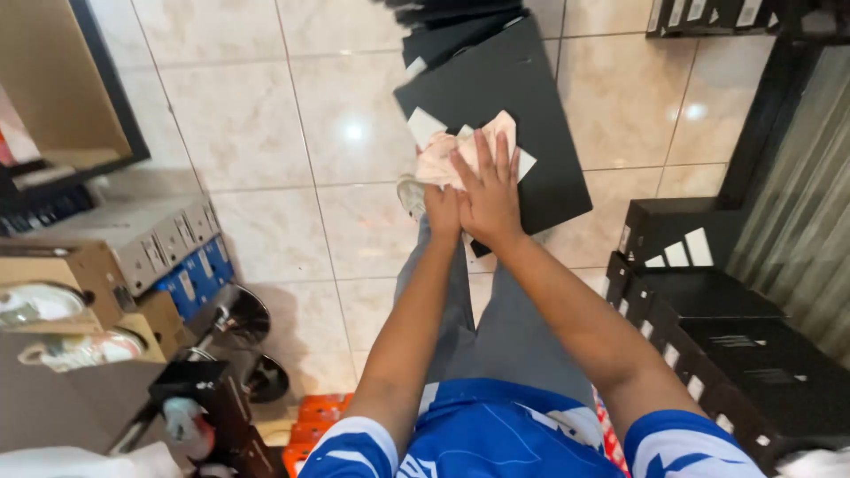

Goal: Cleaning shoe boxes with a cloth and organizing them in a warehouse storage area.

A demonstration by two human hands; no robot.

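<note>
A flat black box lid (513,97) rests across my knee above the tiled floor. On it lies a crumpled wad of pale pink and white tissue paper (443,152). My right hand (488,193) presses flat on the paper with its fingers spread. Beneath it and to the left, my left hand (440,208) holds the near edge of the paper and the lid; its fingers are mostly hidden. Both forearms reach forward over my grey trousers.
Black shoe boxes (708,301) are stacked at the right, beside a ribbed metal shutter. Grey, blue and brown boxes (168,243) with shoes sit at the left near a stool base (243,314). More black lids (452,26) lie on the glossy tiles ahead.
</note>
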